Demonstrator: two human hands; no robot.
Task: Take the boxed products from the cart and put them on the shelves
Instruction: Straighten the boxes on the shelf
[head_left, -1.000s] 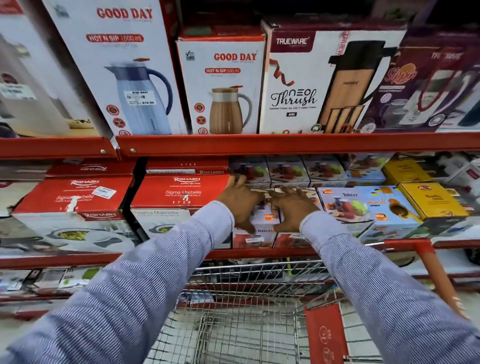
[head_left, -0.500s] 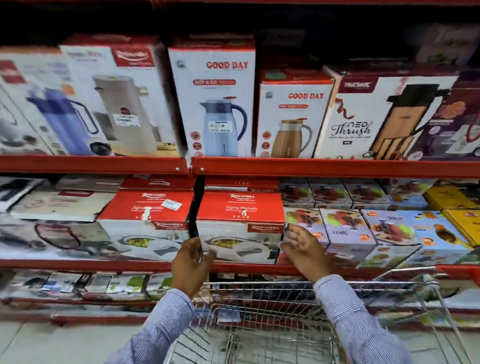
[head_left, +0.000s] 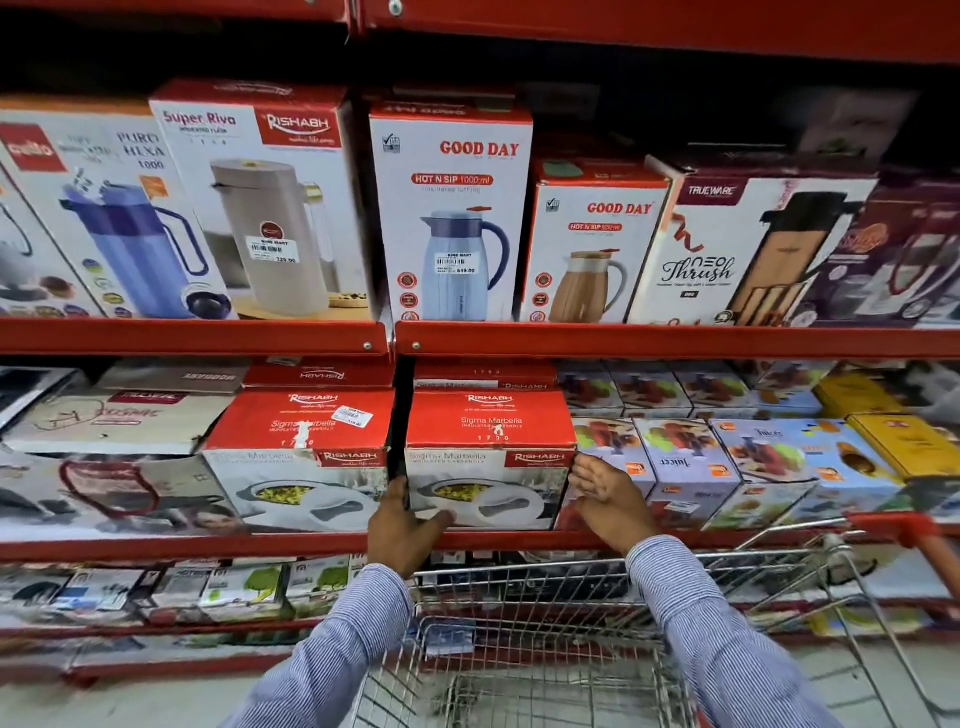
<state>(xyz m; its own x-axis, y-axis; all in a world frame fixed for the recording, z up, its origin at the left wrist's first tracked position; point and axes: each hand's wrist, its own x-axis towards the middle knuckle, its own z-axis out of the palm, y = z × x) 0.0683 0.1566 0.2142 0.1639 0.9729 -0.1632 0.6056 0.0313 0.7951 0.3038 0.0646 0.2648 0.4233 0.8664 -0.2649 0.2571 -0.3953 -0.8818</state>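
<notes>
A red-and-white Rishabh casserole box (head_left: 488, 431) stands on the middle shelf (head_left: 208, 546), beside a matching box (head_left: 298, 441) on its left. My left hand (head_left: 402, 527) is at its lower left corner, fingers in the gap between the two boxes, thumb on the front face. My right hand (head_left: 608, 499) lies flat and spread against the box's right side, next to the juicer boxes (head_left: 685, 462). The wire cart (head_left: 519, 670) is below my arms; its contents are hard to make out.
Tall flask and jug boxes (head_left: 452, 218) fill the upper shelf (head_left: 649, 340). Yellow boxes (head_left: 904, 447) sit far right on the middle shelf. The cart's red handle (head_left: 930, 545) is at the right. Small packs (head_left: 244, 590) line the lower shelf.
My hands left the juicer boxes and moved left to the casserole box, one on each side of it. The view rose and shifted left.
</notes>
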